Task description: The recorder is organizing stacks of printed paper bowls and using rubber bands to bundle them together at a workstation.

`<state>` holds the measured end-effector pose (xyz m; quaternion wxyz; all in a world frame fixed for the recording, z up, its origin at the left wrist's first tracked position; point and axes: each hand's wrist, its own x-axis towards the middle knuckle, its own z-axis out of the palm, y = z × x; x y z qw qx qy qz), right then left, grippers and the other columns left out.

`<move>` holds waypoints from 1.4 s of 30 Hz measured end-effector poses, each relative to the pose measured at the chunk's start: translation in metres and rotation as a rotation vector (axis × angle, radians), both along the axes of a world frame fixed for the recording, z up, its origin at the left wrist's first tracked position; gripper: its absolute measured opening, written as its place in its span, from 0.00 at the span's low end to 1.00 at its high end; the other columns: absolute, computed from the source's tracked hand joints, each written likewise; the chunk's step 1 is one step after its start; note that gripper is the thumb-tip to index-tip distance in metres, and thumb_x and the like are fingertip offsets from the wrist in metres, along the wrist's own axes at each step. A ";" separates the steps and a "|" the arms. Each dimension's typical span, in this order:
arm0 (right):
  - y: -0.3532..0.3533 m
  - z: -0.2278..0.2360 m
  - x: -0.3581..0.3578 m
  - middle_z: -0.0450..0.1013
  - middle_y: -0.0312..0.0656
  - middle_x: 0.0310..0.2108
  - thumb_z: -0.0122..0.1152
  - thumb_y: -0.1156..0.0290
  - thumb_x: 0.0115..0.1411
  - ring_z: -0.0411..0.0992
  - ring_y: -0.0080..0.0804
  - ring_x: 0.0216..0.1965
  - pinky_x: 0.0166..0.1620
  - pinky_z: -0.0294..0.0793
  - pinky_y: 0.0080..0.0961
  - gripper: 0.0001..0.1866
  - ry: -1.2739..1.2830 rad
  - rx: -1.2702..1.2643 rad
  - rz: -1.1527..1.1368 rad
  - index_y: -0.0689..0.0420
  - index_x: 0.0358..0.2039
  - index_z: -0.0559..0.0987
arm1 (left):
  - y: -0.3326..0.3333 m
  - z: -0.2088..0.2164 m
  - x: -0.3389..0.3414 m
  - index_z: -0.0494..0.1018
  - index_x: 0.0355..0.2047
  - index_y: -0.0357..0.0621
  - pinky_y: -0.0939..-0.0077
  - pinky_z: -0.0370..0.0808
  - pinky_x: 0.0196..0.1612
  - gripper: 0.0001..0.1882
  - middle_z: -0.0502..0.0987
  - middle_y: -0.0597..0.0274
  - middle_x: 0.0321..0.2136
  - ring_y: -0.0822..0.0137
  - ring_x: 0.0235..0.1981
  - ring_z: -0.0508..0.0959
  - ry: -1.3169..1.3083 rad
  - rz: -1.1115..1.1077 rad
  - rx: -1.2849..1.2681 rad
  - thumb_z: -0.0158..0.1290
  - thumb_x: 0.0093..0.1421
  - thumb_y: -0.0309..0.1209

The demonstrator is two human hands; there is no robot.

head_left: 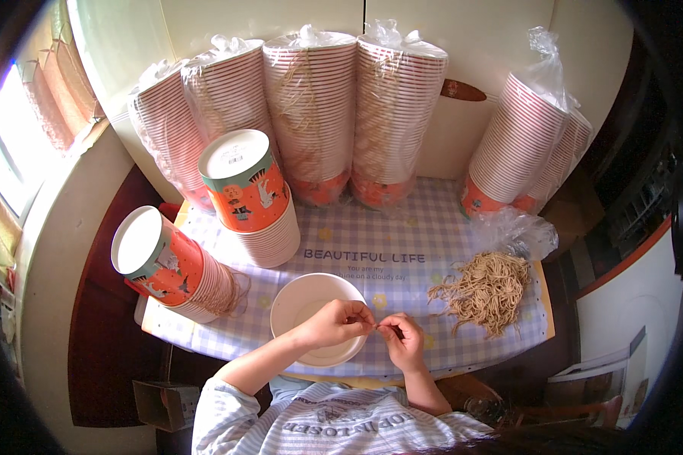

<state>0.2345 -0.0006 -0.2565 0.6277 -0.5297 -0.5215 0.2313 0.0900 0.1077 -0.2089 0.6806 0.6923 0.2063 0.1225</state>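
Note:
Over the right rim of a white paper bucket (287, 311), my two hands meet fingertip to fingertip. My left hand (340, 321) is closed in a pinch above the bucket's opening. Just right of the rim, my right hand (404, 340) pinches too, thumb against fingers. Whatever lies between the fingertips is too small to make out. A loose heap of tan strings (490, 292) lies on the table to the right of my right hand.
Upside-down stacks of orange-and-green paper buckets stand left, one upright (243, 193), one leaning (163, 258) with tan strings (221, 290) beside it. Several plastic-wrapped bucket stacks (309, 114) line the back; more (520, 140) stand back right. A crumpled clear bag (517, 233) touches the heap. Checkered cloth (402, 227) covers the table.

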 end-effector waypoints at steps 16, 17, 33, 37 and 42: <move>-0.001 -0.002 0.002 0.69 0.37 0.24 0.57 0.74 0.54 0.65 0.19 0.22 0.26 0.64 0.14 0.05 0.040 0.013 -0.002 0.62 0.28 0.73 | -0.005 0.006 0.000 0.73 0.31 0.37 0.75 0.72 0.31 0.09 0.75 0.56 0.22 0.66 0.25 0.76 0.100 0.104 0.338 0.50 0.50 0.28; -0.001 -0.002 0.002 0.69 0.37 0.24 0.57 0.74 0.54 0.65 0.19 0.22 0.26 0.64 0.15 0.05 0.041 0.013 -0.002 0.62 0.28 0.73 | -0.005 0.006 0.000 0.73 0.30 0.37 0.74 0.72 0.31 0.09 0.76 0.56 0.22 0.65 0.25 0.76 0.111 0.100 0.341 0.50 0.50 0.28; 0.000 -0.007 0.001 0.69 0.38 0.23 0.59 0.74 0.53 0.66 0.21 0.22 0.26 0.66 0.17 0.05 0.001 -0.039 0.003 0.62 0.27 0.74 | -0.006 0.002 0.002 0.73 0.29 0.38 0.79 0.68 0.25 0.05 0.72 0.62 0.18 0.74 0.19 0.70 0.003 0.190 0.369 0.52 0.51 0.26; -0.001 -0.007 0.001 0.69 0.38 0.23 0.59 0.74 0.53 0.67 0.21 0.22 0.26 0.66 0.17 0.05 0.024 -0.075 0.016 0.62 0.27 0.73 | -0.006 0.004 0.002 0.72 0.30 0.36 0.80 0.70 0.28 0.06 0.73 0.62 0.21 0.75 0.23 0.72 -0.031 0.218 0.348 0.51 0.53 0.25; -0.001 -0.007 0.001 0.69 0.38 0.23 0.59 0.74 0.53 0.67 0.20 0.22 0.26 0.66 0.16 0.05 0.032 -0.075 0.012 0.62 0.27 0.73 | -0.006 0.005 0.002 0.71 0.31 0.35 0.81 0.71 0.30 0.06 0.74 0.62 0.22 0.75 0.26 0.74 -0.028 0.240 0.305 0.51 0.54 0.26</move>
